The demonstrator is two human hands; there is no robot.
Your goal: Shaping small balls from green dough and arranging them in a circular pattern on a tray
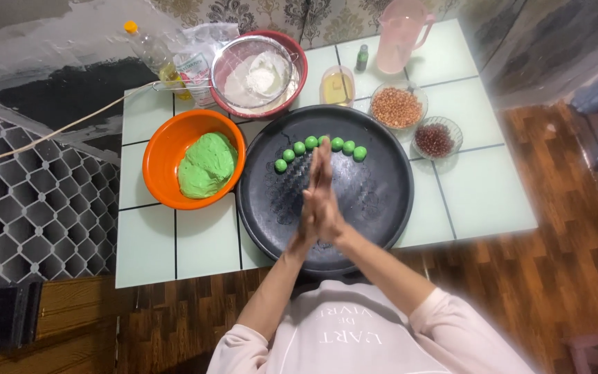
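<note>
Pressed palm to palm, left hand (311, 201) and right hand (329, 197) hover over the black round tray (382, 201); anything between them is hidden, so I cannot tell what they hold. Green dough balls (320, 147) arc at twelve o'clock, leaving the tray's middle free, while the orange bowl (160, 159) of green dough (207, 165) sits at nine o'clock, within reach

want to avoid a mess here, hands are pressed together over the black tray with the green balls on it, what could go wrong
1. The hands hover just beside the row of green balls; lowering them carelessly might squash or roll a ball.
2. Whatever is between the palms is hidden; if dough is there, it could slip out onto the black tray.
3. The orange bowl of green dough sits near the table edge and might get knocked.
</note>
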